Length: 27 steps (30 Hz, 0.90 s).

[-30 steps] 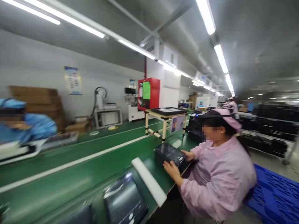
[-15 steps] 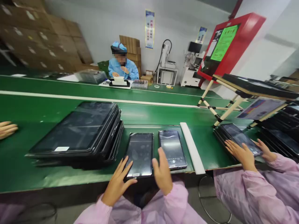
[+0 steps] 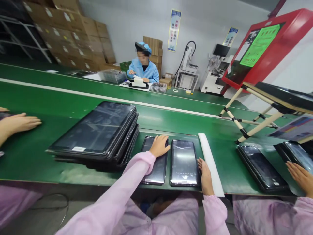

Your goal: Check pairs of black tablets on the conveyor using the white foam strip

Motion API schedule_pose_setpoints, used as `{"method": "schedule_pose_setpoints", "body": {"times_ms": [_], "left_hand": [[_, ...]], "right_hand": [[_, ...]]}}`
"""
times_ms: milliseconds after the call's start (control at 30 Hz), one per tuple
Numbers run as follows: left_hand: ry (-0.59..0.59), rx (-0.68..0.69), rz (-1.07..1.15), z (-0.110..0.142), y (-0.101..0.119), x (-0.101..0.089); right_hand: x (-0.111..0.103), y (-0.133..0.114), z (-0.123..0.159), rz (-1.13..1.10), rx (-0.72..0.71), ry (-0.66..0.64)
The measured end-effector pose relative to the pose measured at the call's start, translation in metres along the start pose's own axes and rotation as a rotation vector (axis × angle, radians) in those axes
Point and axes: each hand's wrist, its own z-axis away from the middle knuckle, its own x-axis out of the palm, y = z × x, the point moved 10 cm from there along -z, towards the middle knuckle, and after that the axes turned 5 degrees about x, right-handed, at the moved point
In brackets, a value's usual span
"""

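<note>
Fingers of the left hand (image 3: 159,147) rest loosely together over the left tablet (image 3: 159,169); those of the right hand (image 3: 206,179), slightly curled, sit beside the right tablet (image 3: 184,163). Both lie on the surface (image 3: 228,169), seemingly being positioned; shifting either calls for light edge contact.

Bright, even light is falling on the desk (image 3: 176,127), laying a pale sheen mid-frame. White glare is washing over the tablet (image 3: 184,163) right of centre, while fainter streaks are crossing the stack (image 3: 95,130). The rack (image 3: 36,42) is lying in dimness at upper left. Wide-angle distortion is stretching the cabinet (image 3: 282,49) at upper right; a sleeve (image 3: 14,202) is looking soft at lower left.
</note>
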Motion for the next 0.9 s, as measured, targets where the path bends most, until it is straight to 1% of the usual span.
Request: {"method": "schedule_pose_setpoints", "body": {"times_ms": [33, 100, 167, 267, 400, 467, 500, 533, 600, 633, 700, 733, 800, 833, 900], "left_hand": [[-0.007, -0.021, -0.010, -0.014, -0.001, 0.007], [-0.016, -0.057, -0.028, -0.029, -0.006, 0.019], [-0.015, -0.075, -0.038, -0.030, -0.011, 0.025], [-0.016, -0.075, -0.034, -0.027, -0.013, 0.030], [-0.015, -0.066, 0.002, -0.034, -0.015, 0.028], [0.002, -0.062, 0.029, -0.033, -0.020, 0.020], [0.017, -0.063, 0.040, -0.027, -0.025, 0.014], [0.035, -0.067, 0.047, -0.016, -0.031, 0.006], [0.076, -0.090, 0.047, 0.019, -0.047, -0.008], [0.097, -0.113, 0.046, 0.041, -0.057, -0.014], [0.146, -0.194, 0.078, 0.089, -0.079, -0.021], [0.169, -0.249, 0.137, 0.112, -0.090, -0.022], [0.192, -0.344, 0.303, 0.149, -0.106, -0.016], [0.191, -0.373, 0.396, 0.162, -0.110, -0.011], [0.171, -0.389, 0.552, 0.176, -0.110, -0.002]], "right_hand": [[-0.002, 0.001, -0.001, -0.025, -0.001, 0.016], [-0.006, 0.002, -0.001, -0.064, -0.006, 0.050], [-0.009, 0.004, 0.001, -0.087, -0.011, 0.078], [-0.010, 0.004, 0.004, -0.093, -0.013, 0.104], [-0.008, 0.000, 0.005, -0.075, -0.027, 0.116], [-0.010, -0.004, 0.005, -0.060, -0.039, 0.115], [-0.013, -0.006, 0.005, -0.048, -0.046, 0.114], [-0.019, -0.007, 0.006, -0.034, -0.052, 0.119], [-0.039, -0.011, 0.007, 0.006, -0.071, 0.164], [-0.051, -0.014, 0.007, 0.075, -0.102, 0.204], [-0.072, -0.023, 0.003, 0.324, -0.193, 0.275], [-0.077, -0.026, -0.002, 0.479, -0.232, 0.282], [-0.078, -0.022, -0.016, 0.747, -0.257, 0.241], [-0.077, -0.018, -0.025, 0.823, -0.240, 0.211], [-0.071, -0.011, -0.037, 0.922, -0.207, 0.160]]}}
